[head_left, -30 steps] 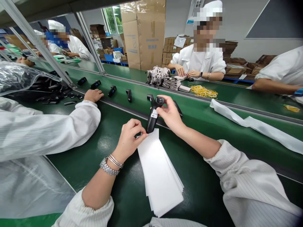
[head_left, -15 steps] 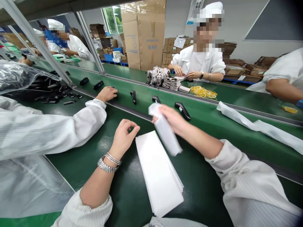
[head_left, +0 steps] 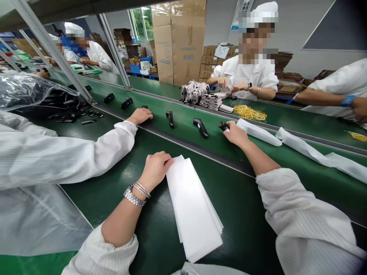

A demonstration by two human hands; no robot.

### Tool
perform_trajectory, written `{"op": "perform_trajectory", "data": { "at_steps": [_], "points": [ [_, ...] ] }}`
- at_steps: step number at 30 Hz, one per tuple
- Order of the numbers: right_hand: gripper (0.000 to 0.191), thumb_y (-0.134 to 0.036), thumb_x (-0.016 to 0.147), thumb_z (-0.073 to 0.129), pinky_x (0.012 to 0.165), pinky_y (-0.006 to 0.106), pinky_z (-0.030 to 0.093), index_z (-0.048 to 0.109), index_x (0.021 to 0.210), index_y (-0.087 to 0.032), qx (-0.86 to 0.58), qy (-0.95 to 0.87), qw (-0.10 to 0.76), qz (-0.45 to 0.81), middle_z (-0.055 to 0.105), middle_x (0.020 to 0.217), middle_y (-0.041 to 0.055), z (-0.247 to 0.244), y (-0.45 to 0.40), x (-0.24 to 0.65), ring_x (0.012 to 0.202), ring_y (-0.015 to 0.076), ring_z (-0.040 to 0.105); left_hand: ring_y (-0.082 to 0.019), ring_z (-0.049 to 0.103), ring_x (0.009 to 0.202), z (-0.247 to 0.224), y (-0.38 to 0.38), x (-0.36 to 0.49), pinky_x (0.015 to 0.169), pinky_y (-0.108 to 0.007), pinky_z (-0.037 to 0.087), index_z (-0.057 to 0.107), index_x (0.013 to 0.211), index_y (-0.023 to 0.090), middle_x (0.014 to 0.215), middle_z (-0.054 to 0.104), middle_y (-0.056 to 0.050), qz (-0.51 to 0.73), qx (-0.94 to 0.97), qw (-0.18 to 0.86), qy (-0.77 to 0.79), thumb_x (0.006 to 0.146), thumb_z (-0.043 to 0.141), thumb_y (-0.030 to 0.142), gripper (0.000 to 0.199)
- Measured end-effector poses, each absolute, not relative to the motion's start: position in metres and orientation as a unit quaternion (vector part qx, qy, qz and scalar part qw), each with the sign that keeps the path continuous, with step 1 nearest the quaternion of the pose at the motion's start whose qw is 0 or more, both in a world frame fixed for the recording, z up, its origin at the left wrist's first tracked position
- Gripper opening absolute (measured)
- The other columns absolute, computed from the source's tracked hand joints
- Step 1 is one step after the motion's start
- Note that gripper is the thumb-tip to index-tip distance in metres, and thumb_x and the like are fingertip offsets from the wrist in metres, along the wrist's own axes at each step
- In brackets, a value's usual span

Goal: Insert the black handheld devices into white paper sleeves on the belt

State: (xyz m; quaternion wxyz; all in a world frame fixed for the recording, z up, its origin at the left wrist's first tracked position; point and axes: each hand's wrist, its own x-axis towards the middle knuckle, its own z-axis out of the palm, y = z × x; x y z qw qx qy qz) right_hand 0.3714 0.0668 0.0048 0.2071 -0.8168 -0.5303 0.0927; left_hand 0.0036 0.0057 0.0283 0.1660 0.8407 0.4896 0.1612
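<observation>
Scanner (head_left: 224, 126), black, sits at the right end of the row on the far belt (head_left: 177, 139), with only its tip showing at the left end of a white sheet (head_left: 256, 132). That sheet has come off our stack (head_left: 195, 208) and now lies out toward the right. Our right hand (head_left: 236, 134) is narrowed to a pinch at the tip; a moment ago the same hand was lifting the sheet above the stack. Our left hand (head_left: 156, 170) lies palm down on the stack's far corner, fingers relaxed and holding nothing that we can see.

We cannot tell how much of the scanner lies under the sheet, or whether the sheet wraps around it, because our right hand and the paper hide its body. To the left stand two more scanners (head_left: 200, 128), bare, and a co-worker's hand (head_left: 139, 116) rests on the belt beside them. Farther right lies a long white strip (head_left: 315, 154), and rubber bands (head_left: 249, 112) lie in a heap beyond the rail. A plastic bag (head_left: 37, 91) at far left holds dark items too blurred to make out.
</observation>
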Motion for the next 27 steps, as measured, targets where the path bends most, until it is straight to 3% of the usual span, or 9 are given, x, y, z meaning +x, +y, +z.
{"op": "perform_trajectory", "data": {
  "at_steps": [4, 7, 14, 17, 19, 21, 23, 25, 27],
  "points": [
    [0.068, -0.031, 0.079, 0.058, 0.077, 0.042, 0.055, 0.025, 0.138, -0.031, -0.602, -0.494, 0.56, 0.283, 0.061, 0.105, 0.0039, 0.022, 0.067, 0.326, 0.082, 0.0207, 0.067, -0.015, 0.055, 0.071, 0.03, 0.002, 0.007, 0.081, -0.033, 0.036, 0.059, 0.084, 0.02, 0.073, 0.058, 0.002, 0.211, 0.853, 0.166, 0.448, 0.093, 0.048, 0.02, 0.014],
    [0.076, -0.03, 0.07, 0.069, 0.075, 0.04, 0.058, 0.028, 0.132, -0.04, -0.436, -0.484, 0.648, 0.394, 0.056, 0.108, -0.0002, 0.036, 0.049, 0.273, 0.082, 0.018, 0.067, -0.015, 0.056, 0.079, 0.031, -0.002, 0.008, 0.088, -0.036, 0.035, 0.06, 0.082, 0.019, 0.081, 0.059, 0.002, 0.244, 0.863, 0.144, 0.418, 0.09, 0.056, 0.021, 0.009],
    [0.066, -0.034, 0.073, 0.074, 0.081, 0.035, 0.057, 0.035, 0.126, -0.036, -0.366, -0.499, 0.636, 0.462, 0.05, 0.115, 0.0016, 0.033, 0.013, 0.203, 0.092, 0.017, 0.066, -0.016, 0.055, 0.085, 0.034, -0.007, 0.012, 0.084, -0.035, 0.04, 0.066, 0.08, 0.021, 0.088, 0.054, -0.001, 0.318, 0.855, 0.191, 0.362, 0.086, 0.066, 0.024, 0.007],
    [0.049, -0.043, 0.08, 0.069, 0.079, 0.032, 0.055, 0.045, 0.121, -0.031, -0.366, -0.526, 0.585, 0.497, 0.054, 0.114, 0.0029, 0.022, 0.002, 0.195, 0.093, 0.0173, 0.065, -0.017, 0.055, 0.09, 0.035, -0.009, 0.014, 0.083, -0.032, 0.044, 0.066, 0.081, 0.021, 0.092, 0.052, -0.002, 0.369, 0.834, 0.235, 0.336, 0.087, 0.064, 0.025, 0.007],
    [0.036, -0.052, 0.083, 0.064, 0.074, 0.03, 0.052, 0.056, 0.106, -0.024, -0.366, -0.547, 0.521, 0.543, 0.06, 0.099, 0.0024, 0.014, -0.007, 0.187, 0.085, 0.0162, 0.063, -0.017, 0.054, 0.093, 0.034, -0.01, 0.014, 0.085, -0.032, 0.046, 0.064, 0.081, 0.021, 0.093, 0.051, -0.003, 0.418, 0.804, 0.24, 0.349, 0.087, 0.062, 0.025, 0.008],
    [0.039, -0.057, 0.079, 0.067, 0.07, 0.029, 0.05, 0.06, 0.089, -0.02, -0.346, -0.558, 0.434, 0.617, 0.06, 0.081, 0.0006, 0.009, -0.015, 0.178, 0.073, 0.0146, 0.059, -0.017, 0.054, 0.091, 0.033, -0.008, 0.013, 0.085, -0.032, 0.046, 0.063, 0.08, 0.02, 0.092, 0.051, -0.002, 0.461, 0.765, 0.235, 0.384, 0.087, 0.061, 0.025, 0.009],
    [0.043, -0.058, 0.073, 0.072, 0.068, 0.03, 0.049, 0.06, 0.083, -0.018, -0.313, -0.536, 0.38, 0.685, 0.06, 0.072, -0.0002, 0.01, -0.019, 0.173, 0.066, 0.0143, 0.058, -0.017, 0.054, 0.087, 0.03, -0.004, 0.011, 0.083, -0.031, 0.046, 0.062, 0.078, 0.02, 0.089, 0.053, -0.002, 0.474, 0.735, 0.246, 0.417, 0.087, 0.061, 0.027, 0.012],
    [0.044, -0.059, 0.073, 0.07, 0.068, 0.031, 0.05, 0.059, 0.086, -0.019, -0.318, -0.504, 0.408, 0.692, 0.063, 0.071, 0.0009, 0.02, -0.014, 0.179, 0.066, 0.0155, 0.06, -0.016, 0.055, 0.084, 0.028, 0.001, 0.008, 0.079, -0.031, 0.047, 0.062, 0.077, 0.02, 0.088, 0.056, -0.002, 0.451, 0.73, 0.262, 0.441, 0.088, 0.059, 0.03, 0.016],
    [0.041, -0.059, 0.079, 0.063, 0.066, 0.03, 0.048, 0.056, 0.089, -0.02, -0.379, -0.498, 0.49, 0.607, 0.062, 0.068, 0.0003, 0.035, -0.001, 0.202, 0.064, 0.0162, 0.059, -0.017, 0.055, 0.081, 0.026, 0.005, 0.003, 0.076, -0.031, 0.046, 0.062, 0.077, 0.02, 0.087, 0.057, -0.002, 0.389, 0.747, 0.252, 0.475, 0.088, 0.058, 0.034, 0.018]
  ]
}}
